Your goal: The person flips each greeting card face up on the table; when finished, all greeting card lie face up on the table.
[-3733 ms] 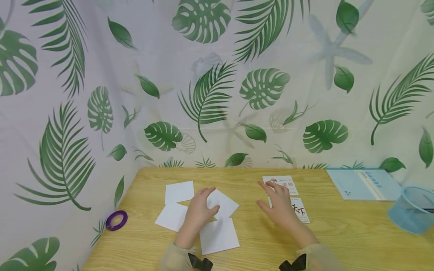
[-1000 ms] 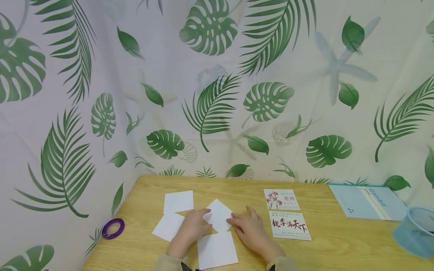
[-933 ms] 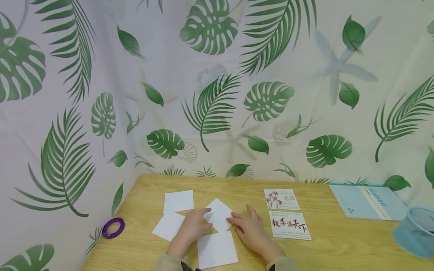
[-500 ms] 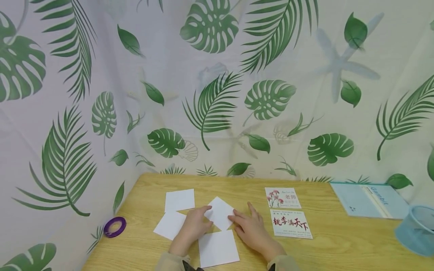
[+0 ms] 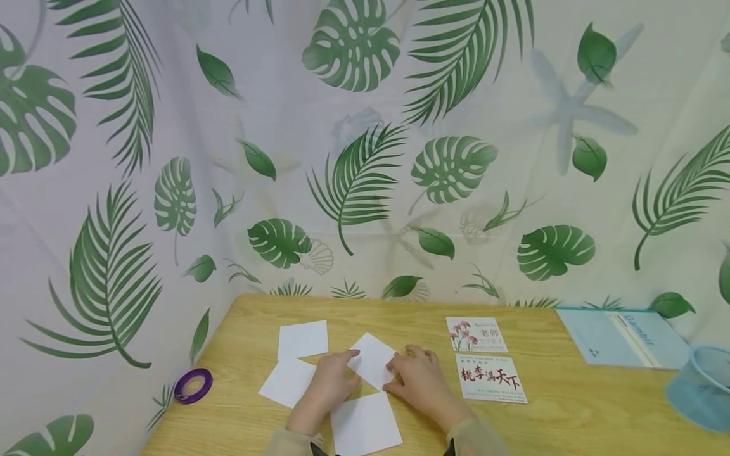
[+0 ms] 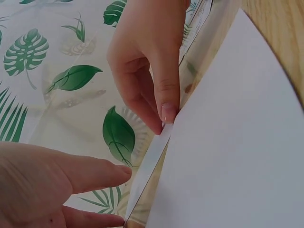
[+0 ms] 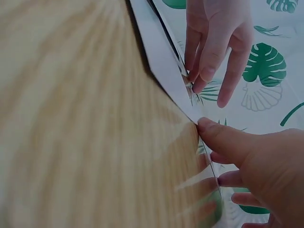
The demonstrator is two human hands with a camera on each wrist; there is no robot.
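At 9 o'clock from your hands a purple tape ring (image 5: 193,385) lies near the table (image 5: 570,418) edge. Your left hand (image 5: 331,385) rests with relaxed fingers against the left corner of the tilted white card (image 5: 373,360), gripping nothing. That card sits mid-table, at 12 o'clock from another blank card (image 5: 365,425). Your right hand (image 5: 419,380) pinches its right corner. At 3 o'clock lie two printed cards (image 5: 490,379).
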